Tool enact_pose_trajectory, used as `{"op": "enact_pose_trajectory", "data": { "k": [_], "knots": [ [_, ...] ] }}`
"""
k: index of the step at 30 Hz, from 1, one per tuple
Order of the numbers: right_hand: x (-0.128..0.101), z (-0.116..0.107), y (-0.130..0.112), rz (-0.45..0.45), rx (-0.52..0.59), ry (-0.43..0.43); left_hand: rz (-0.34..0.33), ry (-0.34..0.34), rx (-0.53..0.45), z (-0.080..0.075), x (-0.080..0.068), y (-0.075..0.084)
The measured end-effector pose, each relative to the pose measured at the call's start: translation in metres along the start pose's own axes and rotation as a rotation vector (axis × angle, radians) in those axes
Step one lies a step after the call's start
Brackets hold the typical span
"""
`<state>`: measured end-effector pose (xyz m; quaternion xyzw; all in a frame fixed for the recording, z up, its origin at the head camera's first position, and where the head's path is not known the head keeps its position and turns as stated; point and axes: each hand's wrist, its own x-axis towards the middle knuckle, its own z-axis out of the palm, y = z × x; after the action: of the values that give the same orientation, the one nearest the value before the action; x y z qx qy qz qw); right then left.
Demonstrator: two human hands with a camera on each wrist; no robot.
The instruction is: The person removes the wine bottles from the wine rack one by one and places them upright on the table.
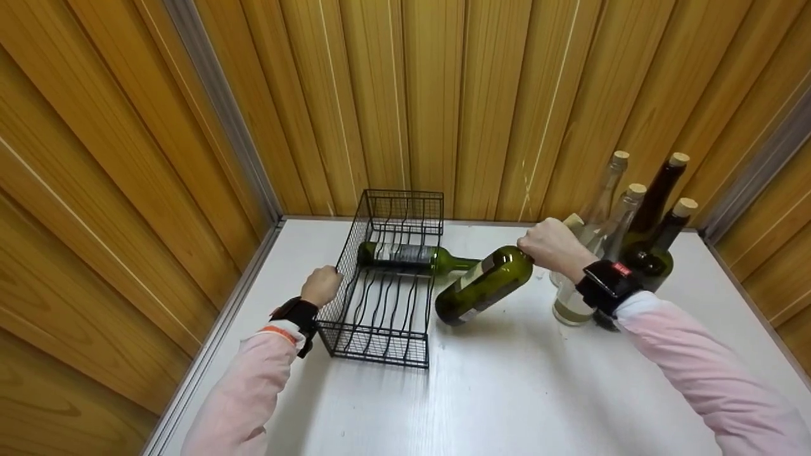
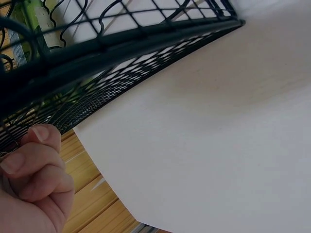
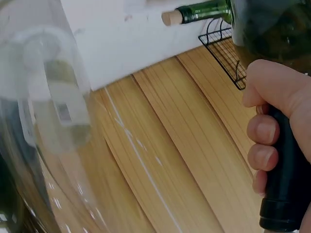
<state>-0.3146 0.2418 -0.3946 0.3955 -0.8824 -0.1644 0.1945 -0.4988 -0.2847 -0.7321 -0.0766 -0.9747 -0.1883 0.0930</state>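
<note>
My left hand (image 1: 322,285) grips the mesh side of a black wire bottle rack (image 1: 374,329), its fingers curled at the wires in the left wrist view. Across the rack's wavy wires lies a green wine bottle (image 1: 405,256), its neck pointing right; its cork (image 3: 172,18) shows in the right wrist view. My right hand (image 1: 554,246) holds a second green wine bottle (image 1: 485,285) by its dark-wrapped neck (image 3: 289,189). This bottle is tilted, base down and to the left, beside the rack's open right side. Its base overlaps the white table in the head view.
Several corked bottles stand at the right, among them a clear glass bottle (image 1: 573,304) and a dark bottle (image 1: 656,256), partly behind my right wrist. Wood-patterned walls (image 1: 494,107) rise behind and beside the white table (image 1: 507,392).
</note>
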Motion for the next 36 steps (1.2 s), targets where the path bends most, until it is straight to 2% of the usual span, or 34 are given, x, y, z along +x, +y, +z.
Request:
{"op": "enact_pose_trajectory", "data": {
  "k": [2, 5, 7, 9, 10, 12, 15, 20, 26, 30, 36],
  "knots": [
    [0.003, -0.007, 0.002, -0.042, -0.046, 0.005, 0.016, 0.014, 0.011, -0.037, -0.022, 0.036],
    [0.007, -0.017, 0.005, -0.096, -0.106, 0.004, -0.041, -0.072, -0.009, -0.118, -0.064, 0.113],
    [0.009, -0.022, 0.005, -0.13, -0.134, -0.004, -0.072, -0.095, -0.038, -0.163, -0.087, 0.156],
    [0.011, -0.026, 0.005, -0.156, -0.152, -0.009, -0.113, -0.129, -0.064, -0.198, -0.105, 0.191],
    [0.012, -0.027, 0.005, -0.166, -0.156, -0.014, -0.107, -0.12, -0.066, -0.206, -0.11, 0.198],
    [0.012, -0.028, 0.004, -0.178, -0.146, -0.013, -0.094, -0.108, -0.065, -0.214, -0.115, 0.207],
    [0.011, -0.028, 0.002, -0.173, -0.115, -0.014, -0.08, -0.104, -0.077, -0.214, -0.116, 0.208],
    [0.008, -0.027, 0.0, -0.182, -0.092, 0.009, -0.128, -0.14, -0.107, -0.216, -0.116, 0.208],
    [0.006, -0.027, 0.002, -0.193, -0.091, 0.014, -0.134, -0.17, -0.022, -0.223, -0.115, 0.207],
    [0.003, -0.027, 0.005, -0.19, -0.094, 0.0, -0.093, -0.106, 0.037, -0.232, -0.108, 0.216],
    [0.001, -0.03, 0.009, -0.172, -0.097, -0.083, 0.053, 0.061, 0.119, -0.246, -0.09, 0.255]
  ]
}}
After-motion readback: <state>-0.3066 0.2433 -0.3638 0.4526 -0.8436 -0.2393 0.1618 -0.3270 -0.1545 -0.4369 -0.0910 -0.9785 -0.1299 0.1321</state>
